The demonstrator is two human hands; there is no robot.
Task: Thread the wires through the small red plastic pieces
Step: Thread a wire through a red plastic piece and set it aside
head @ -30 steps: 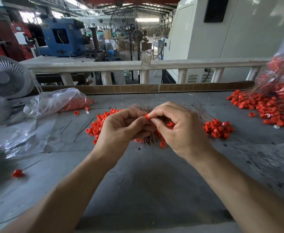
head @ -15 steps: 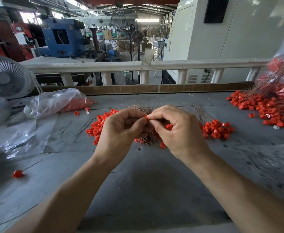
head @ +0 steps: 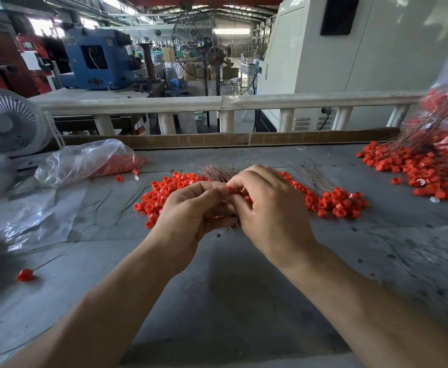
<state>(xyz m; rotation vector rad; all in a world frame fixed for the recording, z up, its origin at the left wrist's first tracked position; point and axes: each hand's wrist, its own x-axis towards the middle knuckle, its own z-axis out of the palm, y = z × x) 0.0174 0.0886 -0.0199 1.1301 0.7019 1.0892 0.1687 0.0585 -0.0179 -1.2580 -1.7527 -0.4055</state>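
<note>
Red plastic piece point(head: 230, 189): at table centre, pinched between left hand point(head: 191, 216) and right hand point(head: 268, 208) fingertips. Likely light, rigid, slippery; best gripped by rim. Wire bundle point(head: 217, 173) at 12 o'clock: thin, springy; wire in hands not visible. Loose pieces point(head: 161, 192) at 9 o'clock.

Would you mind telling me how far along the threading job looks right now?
Done: a large heap of red plastic pieces with wires through them lies far right, and one wired piece lies near left. In hand: the left hand and right hand pinch a small red plastic piece. Left: a loose pile of red pieces and a bundle of thin wires.
</note>
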